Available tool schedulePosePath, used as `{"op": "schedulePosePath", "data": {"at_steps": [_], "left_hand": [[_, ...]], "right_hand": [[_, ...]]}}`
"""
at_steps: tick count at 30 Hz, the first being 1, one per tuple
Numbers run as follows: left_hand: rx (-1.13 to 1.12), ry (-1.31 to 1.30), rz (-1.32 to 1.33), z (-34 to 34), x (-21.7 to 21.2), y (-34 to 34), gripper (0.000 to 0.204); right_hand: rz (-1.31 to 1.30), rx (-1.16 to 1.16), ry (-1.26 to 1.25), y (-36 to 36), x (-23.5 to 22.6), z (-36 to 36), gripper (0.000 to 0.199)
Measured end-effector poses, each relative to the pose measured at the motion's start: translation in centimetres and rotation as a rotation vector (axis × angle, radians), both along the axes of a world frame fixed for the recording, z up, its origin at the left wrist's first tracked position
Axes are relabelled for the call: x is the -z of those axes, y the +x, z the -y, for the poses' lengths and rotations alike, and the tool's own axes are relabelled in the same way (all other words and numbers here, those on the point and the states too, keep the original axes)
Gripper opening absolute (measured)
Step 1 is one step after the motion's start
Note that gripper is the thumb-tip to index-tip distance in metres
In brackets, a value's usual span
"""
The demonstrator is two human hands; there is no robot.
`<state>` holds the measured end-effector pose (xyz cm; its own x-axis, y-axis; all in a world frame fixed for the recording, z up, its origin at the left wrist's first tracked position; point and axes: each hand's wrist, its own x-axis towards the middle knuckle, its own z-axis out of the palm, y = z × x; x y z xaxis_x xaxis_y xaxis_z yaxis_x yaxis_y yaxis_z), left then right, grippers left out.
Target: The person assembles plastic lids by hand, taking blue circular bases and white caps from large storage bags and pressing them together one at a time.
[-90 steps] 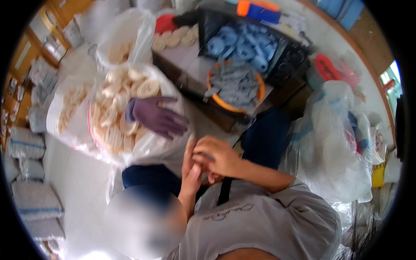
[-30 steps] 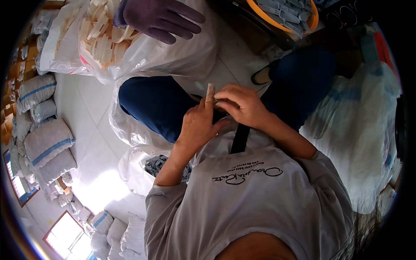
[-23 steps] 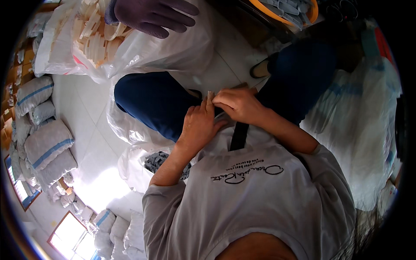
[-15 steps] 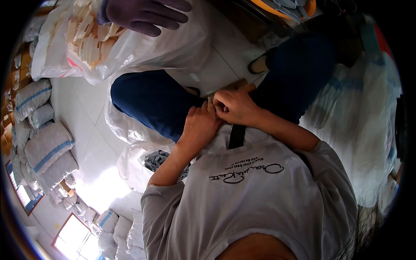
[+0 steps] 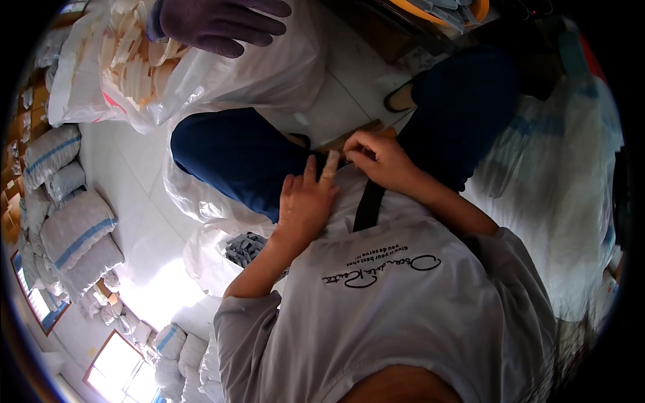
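My left hand (image 5: 308, 205) is over my lap with its fingers stretched and apart. A pale wrap, like tape or a bandage, covers the end of one finger (image 5: 332, 163). Just to the right, my right hand (image 5: 383, 161) has its fingers bent and the tips drawn together close to that wrapped finger. Whatever those tips may hold is too small to make out. A black strap (image 5: 369, 205) lies on my grey shirt below the hands.
A clear bag (image 5: 269, 84) of cream plastic pieces stands at far left, under a purple glove (image 5: 218, 23). Grey pieces (image 5: 247, 250) fill a bag by my left arm. An orange-rimmed container (image 5: 478, 12) is at the far side. Stuffed sacks (image 5: 79, 228) line the left; plastic-wrapped bundles (image 5: 547, 195) stand right.
My hands have come apart: the right has moved slightly right, off the left hand's fingers. The left fingers have straightened, showing the pale wrap more fully.
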<state>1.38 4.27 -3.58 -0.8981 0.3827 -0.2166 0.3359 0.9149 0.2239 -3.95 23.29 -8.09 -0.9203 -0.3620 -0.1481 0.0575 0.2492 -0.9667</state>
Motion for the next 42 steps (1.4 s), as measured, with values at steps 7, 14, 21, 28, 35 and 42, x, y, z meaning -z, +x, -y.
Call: {"op": "schedulePosePath", "data": {"at_steps": [7,14,21,28,35,42], "left_hand": [[-0.394,0.893,0.473,1.2,0.0,-1.1,0.075],[-0.582,1.895,1.019,0.1,0.1,-2.4,0.1],[-0.571,1.78,0.96,-0.7,0.2,-2.4,0.116],[-0.544,1.469,0.85,-1.0,-0.7,-2.2,0.132],[-0.521,1.466,0.814,-1.5,-0.1,-1.7,0.131],[-0.468,1.41,0.867,-1.6,-0.4,-1.7,0.135]], "right_hand": [[0.288,0.27,-0.39,-1.2,0.3,0.1,0.009],[0.038,0.103,-0.269,-1.1,-1.9,2.3,0.012],[-0.198,0.022,-0.07,-1.2,-2.6,2.9,0.016],[-0.195,0.009,-0.012,-0.6,-2.8,2.8,0.013],[-0.228,0.074,0.053,-0.1,-3.3,3.4,0.013],[-0.206,0.169,0.006,0.1,-1.7,3.5,0.012]]}}
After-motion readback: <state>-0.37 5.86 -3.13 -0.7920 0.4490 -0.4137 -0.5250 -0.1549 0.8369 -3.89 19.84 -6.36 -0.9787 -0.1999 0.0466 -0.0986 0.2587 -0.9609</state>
